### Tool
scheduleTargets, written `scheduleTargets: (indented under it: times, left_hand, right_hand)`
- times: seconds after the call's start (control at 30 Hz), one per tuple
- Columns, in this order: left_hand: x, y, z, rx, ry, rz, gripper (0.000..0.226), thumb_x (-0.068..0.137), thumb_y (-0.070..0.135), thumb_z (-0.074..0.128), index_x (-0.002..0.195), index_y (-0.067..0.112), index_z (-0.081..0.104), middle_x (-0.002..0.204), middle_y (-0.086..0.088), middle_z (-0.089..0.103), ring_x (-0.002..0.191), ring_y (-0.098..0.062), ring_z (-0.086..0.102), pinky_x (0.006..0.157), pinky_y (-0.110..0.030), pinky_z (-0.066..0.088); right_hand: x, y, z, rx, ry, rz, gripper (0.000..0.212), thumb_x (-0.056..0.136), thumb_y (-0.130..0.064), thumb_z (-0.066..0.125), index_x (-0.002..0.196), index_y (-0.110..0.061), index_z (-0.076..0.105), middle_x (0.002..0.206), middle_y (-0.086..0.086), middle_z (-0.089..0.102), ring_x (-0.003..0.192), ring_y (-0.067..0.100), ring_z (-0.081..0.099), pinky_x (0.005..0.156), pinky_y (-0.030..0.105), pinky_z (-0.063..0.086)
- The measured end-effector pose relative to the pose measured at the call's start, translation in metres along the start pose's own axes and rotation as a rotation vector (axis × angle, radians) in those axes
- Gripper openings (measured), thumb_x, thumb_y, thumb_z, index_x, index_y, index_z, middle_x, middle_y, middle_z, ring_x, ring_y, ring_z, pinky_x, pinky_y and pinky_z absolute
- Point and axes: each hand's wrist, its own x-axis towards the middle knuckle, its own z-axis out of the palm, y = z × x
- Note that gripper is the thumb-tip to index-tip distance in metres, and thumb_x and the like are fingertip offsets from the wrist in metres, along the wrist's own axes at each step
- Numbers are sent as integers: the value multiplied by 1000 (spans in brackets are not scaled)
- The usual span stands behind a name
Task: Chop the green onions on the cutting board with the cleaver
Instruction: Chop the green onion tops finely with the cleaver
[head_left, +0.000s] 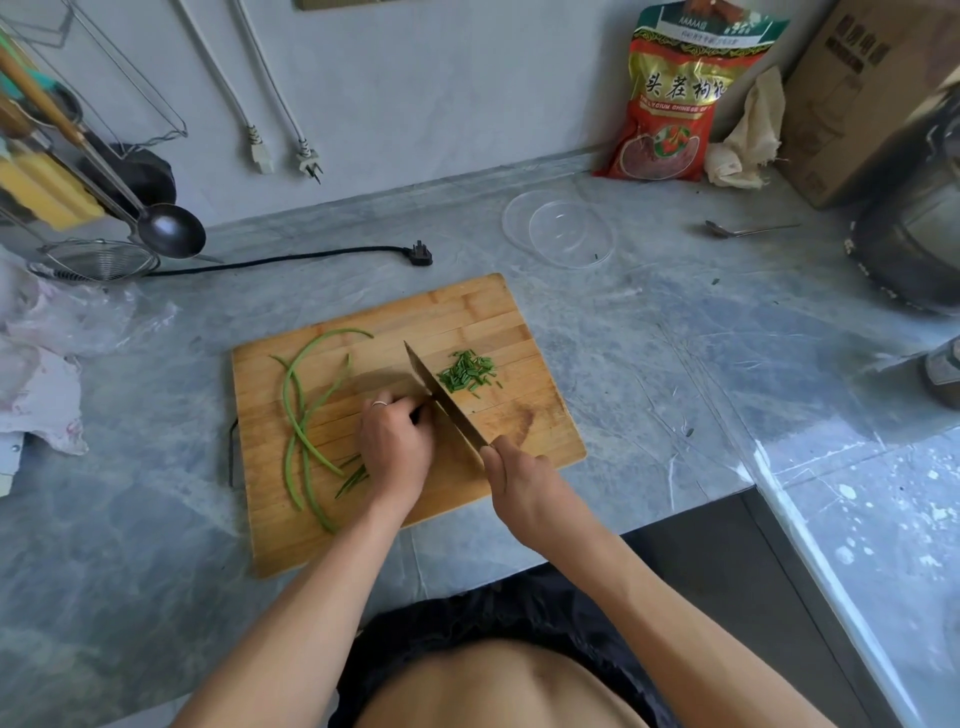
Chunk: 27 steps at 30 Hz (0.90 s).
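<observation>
With the right hand gripping the steel cleaver mid-board on the bamboo cutting board, the left hand, curled over the thin green onions near the front edge, should tuck fingertips back and feed short, even cuts.

Red bag: I read "头茬枸杞" and "LYCIUM CHINESE" below.
Cardboard box: I see print, too blurred to read.

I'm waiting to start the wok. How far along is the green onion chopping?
Done: a small pile of chopped pieces lies right of the cleaver on the cutting board. In hand: the right hand holds the cleaver while the left hand pins a bunch against the blade. Left: several long stalks lie uncut on the board's left side.
</observation>
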Motion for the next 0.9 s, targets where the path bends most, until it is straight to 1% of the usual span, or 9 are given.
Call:
scheduleTargets:
  times: [0.07, 0.13, 0.2, 0.27, 0.43, 0.53, 0.67, 0.77, 0.9]
  left_hand:
    - [0, 1, 1, 4, -6, -6, 18, 83, 19, 60, 80, 14, 77, 80, -11, 65, 73, -35, 55, 62, -40, 45]
    - [0, 0, 2, -5, -12, -20, 21, 84, 22, 57, 77, 15, 76, 78, -10, 64, 72, -35, 55, 62, -42, 45]
    - [1, -2, 3, -17, -25, -34, 20, 84, 24, 58, 78, 20, 76, 78, -7, 65, 71, -32, 56, 62, -42, 46]
    - [-1, -2, 2, -7, -36, -26, 16, 84, 25, 61, 80, 24, 77, 77, -5, 64, 71, -31, 57, 63, -41, 46]
    - [-3, 3, -3, 1, -54, 1, 11, 86, 24, 68, 83, 29, 78, 79, -2, 63, 76, -30, 55, 64, -38, 45]
    - [-3, 4, -6, 19, -36, 12, 11, 86, 20, 69, 80, 24, 77, 80, -4, 63, 76, -31, 56, 64, -38, 44]
    - [-4, 6, -8, 16, 0, 41, 14, 88, 22, 68, 78, 18, 77, 79, -8, 65, 73, -33, 57, 61, -37, 44]
    - [-4, 5, -7, 24, 3, 35, 14, 88, 24, 69, 80, 17, 77, 80, -9, 65, 75, -34, 57, 62, -40, 47]
    - [-6, 6, -6, 27, 9, 30, 13, 87, 20, 66, 83, 16, 77, 81, -10, 64, 78, -33, 55, 65, -40, 47]
  right_hand:
    - [5, -4, 7, 3, 17, 5, 34, 104, -42, 25, 90, -16, 41, 60, 5, 45, 53, 30, 43, 46, 38, 32]
    - [15, -12, 8, 6, 28, -1, 37, 104, -43, 24, 93, -13, 43, 63, 9, 50, 55, 34, 48, 48, 35, 32]
    - [27, -19, 7, 17, 25, -8, 36, 104, -42, 24, 92, -13, 43, 63, 10, 52, 53, 34, 49, 46, 34, 31]
    - [37, -24, 4, 36, 10, 7, 35, 105, -42, 24, 90, -15, 41, 64, 7, 51, 52, 28, 47, 45, 33, 29]
    - [46, -27, -3, 50, 17, 16, 38, 104, -43, 24, 89, -15, 45, 68, 5, 52, 57, 26, 49, 52, 35, 32]
    - [43, -24, -5, 49, 29, 14, 38, 105, -41, 24, 87, -15, 45, 69, 5, 52, 59, 24, 48, 61, 36, 38]
    - [39, -16, -14, 87, 50, 23, 37, 105, -37, 28, 82, -12, 43, 65, 1, 46, 62, 24, 45, 60, 32, 28]
    - [32, -9, -18, 100, 51, 0, 41, 104, -38, 30, 79, -11, 45, 68, 6, 51, 63, 25, 48, 57, 36, 33]
    - [18, -6, -18, 60, 18, -20, 42, 105, -39, 28, 81, -10, 49, 72, 11, 60, 64, 29, 55, 60, 40, 41]
